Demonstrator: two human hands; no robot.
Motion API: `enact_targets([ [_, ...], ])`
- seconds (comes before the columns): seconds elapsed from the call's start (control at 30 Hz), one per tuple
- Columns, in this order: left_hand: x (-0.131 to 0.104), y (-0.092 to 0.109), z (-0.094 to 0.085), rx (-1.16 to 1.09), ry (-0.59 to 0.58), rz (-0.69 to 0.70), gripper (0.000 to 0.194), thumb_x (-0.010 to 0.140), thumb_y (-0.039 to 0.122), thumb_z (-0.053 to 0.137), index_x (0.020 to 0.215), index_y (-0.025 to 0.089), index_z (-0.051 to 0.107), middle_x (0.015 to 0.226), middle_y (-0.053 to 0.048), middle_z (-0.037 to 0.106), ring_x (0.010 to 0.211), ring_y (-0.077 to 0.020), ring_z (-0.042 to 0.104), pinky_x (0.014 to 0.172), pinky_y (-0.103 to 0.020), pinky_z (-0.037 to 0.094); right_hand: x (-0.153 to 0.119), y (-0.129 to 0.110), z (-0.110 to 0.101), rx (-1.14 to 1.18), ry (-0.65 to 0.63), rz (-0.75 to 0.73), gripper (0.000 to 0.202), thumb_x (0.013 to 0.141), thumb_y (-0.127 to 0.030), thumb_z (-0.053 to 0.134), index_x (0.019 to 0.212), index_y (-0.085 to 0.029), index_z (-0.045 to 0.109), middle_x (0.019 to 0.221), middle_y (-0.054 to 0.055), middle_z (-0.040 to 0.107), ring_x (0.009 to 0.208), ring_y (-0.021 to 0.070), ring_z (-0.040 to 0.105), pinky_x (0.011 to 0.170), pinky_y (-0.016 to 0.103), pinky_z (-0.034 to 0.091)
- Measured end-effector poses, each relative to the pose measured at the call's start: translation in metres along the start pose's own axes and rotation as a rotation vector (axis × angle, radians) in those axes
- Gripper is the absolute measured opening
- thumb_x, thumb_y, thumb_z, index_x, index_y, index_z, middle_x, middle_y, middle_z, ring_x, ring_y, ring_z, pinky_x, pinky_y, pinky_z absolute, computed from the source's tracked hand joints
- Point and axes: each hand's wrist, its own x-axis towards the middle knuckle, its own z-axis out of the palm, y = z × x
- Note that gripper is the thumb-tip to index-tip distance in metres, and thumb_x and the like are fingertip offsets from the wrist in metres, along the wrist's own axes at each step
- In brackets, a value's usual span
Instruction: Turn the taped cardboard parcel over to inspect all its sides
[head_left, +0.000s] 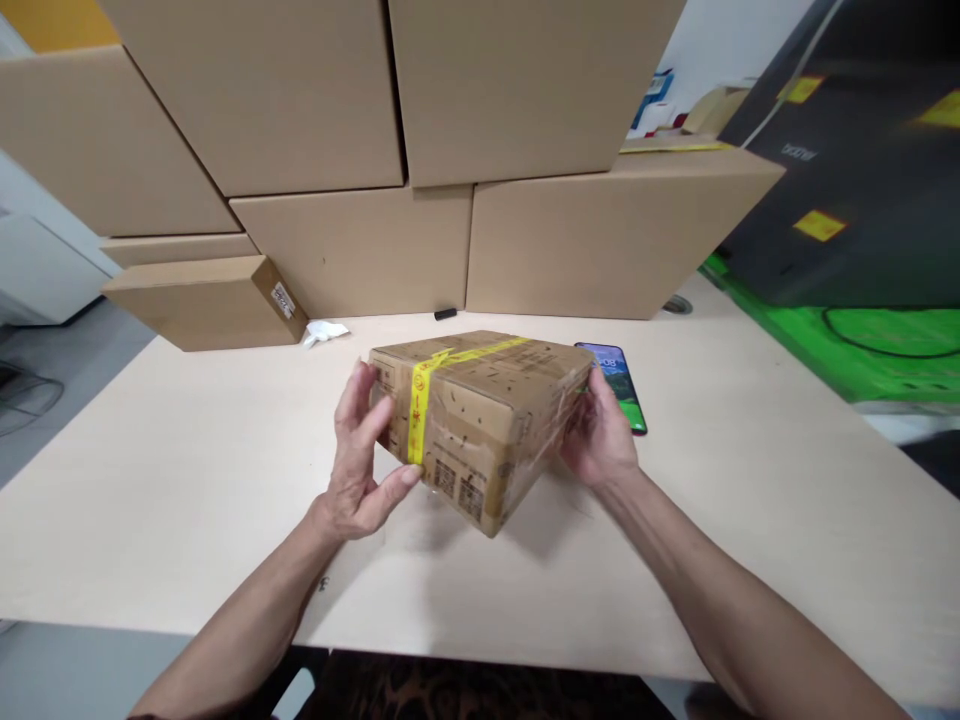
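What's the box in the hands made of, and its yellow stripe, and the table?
Box: probably cardboard; brown, mostly dull, printed.
Yellow stripe: likely plastic packing tape; thin, printed, bending flat over the edge.
Table: pale, smooth; maybe laminate or wood, unclear.

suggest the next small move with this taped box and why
Probably lower the taped box flat onto the table: it looks raised and tilted, near corner dipping, shadow beneath, with the right hand at one end and the left hand at the other, fingers spread.
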Motion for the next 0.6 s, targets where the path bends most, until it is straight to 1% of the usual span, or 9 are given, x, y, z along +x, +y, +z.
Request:
enact_targets([
  [0.07, 0.002, 0.0, 0.006, -0.067, 0.068, -0.078, 0.101, 0.075, 0.043, 0.095, 0.161, 0.05, 0.044, 0.18, 0.001, 0.022, 0.169, -0.0421, 0.018, 0.134, -0.062, 0.029, 0.001, 0.0, 0.003, 0.017, 0.059, 0.008, 0.049, 0.083, -0.073, 0.077, 0.11, -0.033, 0.08, 0.127, -0.001, 0.084, 0.142, 0.0295, 0.066, 0.115, 0.048, 0.06],
  [0.1, 0.004, 0.0, 0.009, -0.131, 0.099, -0.165, 0.101, 0.076, 0.047, 0.094, 0.162, 0.048, 0.042, 0.179, -0.002, 0.025, 0.167, -0.0412, 0.025, 0.132, -0.06, 0.035, 0.001, -0.001, 0.004, 0.018, 0.081, 0.01, 0.049, 0.081, -0.072, 0.079, 0.111, -0.033, 0.08, 0.128, -0.001, 0.083, 0.143, 0.0284, 0.066, 0.114, 0.046, 0.061],
  [0.2, 0.01, 0.0, 0.015, -0.336, 0.096, -0.484, 0.077, 0.088, 0.065, 0.079, 0.154, 0.034, 0.051, 0.163, -0.011, 0.051, 0.149, -0.037, 0.053, 0.116, -0.052, 0.055, 0.0, -0.003, 0.006, -0.028, 0.086, -0.007, 0.052, 0.079, -0.072, 0.081, 0.112, -0.032, 0.079, 0.126, -0.001, 0.084, 0.141, 0.0269, 0.067, 0.111, 0.042, 0.063],
  [0.23, 0.011, 0.001, 0.015, -0.378, 0.087, -0.537, 0.076, 0.09, 0.07, 0.074, 0.152, 0.032, 0.052, 0.159, -0.012, 0.055, 0.144, -0.036, 0.058, 0.109, -0.049, 0.059, 0.0, -0.004, 0.006, -0.054, 0.079, -0.019, 0.053, 0.079, -0.073, 0.08, 0.111, -0.032, 0.078, 0.124, 0.0, 0.084, 0.14, 0.0272, 0.068, 0.109, 0.042, 0.064],
  [0.3, 0.012, 0.001, 0.013, -0.418, 0.081, -0.521, 0.082, 0.09, 0.079, 0.067, 0.155, 0.033, 0.049, 0.158, -0.012, 0.057, 0.138, -0.0351, 0.062, 0.102, -0.047, 0.062, -0.002, -0.006, 0.006, -0.103, 0.074, -0.034, 0.053, 0.076, -0.074, 0.082, 0.107, -0.031, 0.077, 0.115, 0.001, 0.086, 0.134, 0.0291, 0.072, 0.103, 0.043, 0.066],
  [0.37, 0.011, 0.001, 0.009, -0.4, 0.052, -0.427, 0.082, 0.091, 0.082, 0.061, 0.158, 0.035, 0.048, 0.16, -0.011, 0.056, 0.137, -0.0347, 0.062, 0.103, -0.048, 0.061, -0.007, -0.006, 0.009, -0.141, 0.063, 0.014, 0.05, 0.071, -0.07, 0.086, 0.097, -0.029, 0.075, 0.103, 0.002, 0.086, 0.124, 0.0316, 0.076, 0.095, 0.044, 0.068],
  [0.47, 0.01, 0.001, 0.007, -0.284, -0.072, -0.352, 0.075, 0.098, 0.072, 0.061, 0.162, 0.037, 0.046, 0.168, -0.008, 0.049, 0.15, -0.0367, 0.051, 0.123, -0.056, 0.047, -0.019, -0.005, 0.015, -0.239, -0.018, 0.172, 0.046, 0.072, -0.063, 0.086, 0.097, -0.027, 0.073, 0.093, 0.003, 0.085, 0.1, 0.0319, 0.081, 0.075, 0.042, 0.067],
  [0.53, 0.01, 0.003, 0.008, -0.23, -0.151, -0.38, 0.082, 0.099, 0.062, 0.067, 0.169, 0.04, 0.032, 0.178, -0.005, 0.035, 0.162, -0.0386, 0.037, 0.134, -0.06, 0.032, -0.027, -0.005, 0.018, -0.365, -0.087, 0.276, 0.048, 0.079, -0.065, 0.078, 0.105, -0.026, 0.073, 0.085, 0.004, 0.083, 0.078, 0.0285, 0.079, 0.06, 0.039, 0.062],
  [0.6, 0.011, 0.003, 0.01, -0.224, -0.167, -0.452, 0.092, 0.098, 0.057, 0.071, 0.173, 0.04, 0.02, 0.182, -0.006, 0.027, 0.166, -0.0401, 0.028, 0.137, -0.063, 0.023, -0.032, -0.006, 0.018, -0.53, -0.147, 0.332, 0.054, 0.084, -0.074, 0.069, 0.101, -0.023, 0.072, 0.07, 0.003, 0.076, 0.058, 0.0237, 0.071, 0.05, 0.035, 0.054],
])
